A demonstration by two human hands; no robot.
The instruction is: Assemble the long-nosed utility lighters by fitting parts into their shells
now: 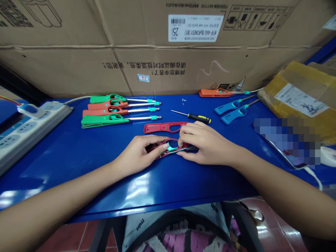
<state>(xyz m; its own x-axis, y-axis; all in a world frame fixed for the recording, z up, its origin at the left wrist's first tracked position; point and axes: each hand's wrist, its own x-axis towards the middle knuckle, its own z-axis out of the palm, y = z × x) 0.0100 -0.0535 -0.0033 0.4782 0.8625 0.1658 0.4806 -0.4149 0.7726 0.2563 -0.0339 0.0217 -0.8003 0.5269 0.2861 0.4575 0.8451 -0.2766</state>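
Observation:
Between my two hands lies a red gas lighter (168,152), its body opened so that a teal trigger and thin inner parts show. My left hand (141,152) is closed around the handle end, the thumb pressing near the trigger. With bent fingers, my right hand (203,143) grips the same lighter at its front, where a dark tube sticks out past the fingertips. Just behind them rests a separate red half shell (160,127), partly covered by my right fingers. A black and yellow screwdriver (199,118) lies beyond my right hand.
Green and orange lighters (105,120) lie in a row at back left. Blue lighters (233,113) and an orange lighter (215,92) are at back right. A power strip (34,126), a phone (280,147), a yellow-taped parcel (296,94) and a cardboard wall (86,52) border the blue table (105,196).

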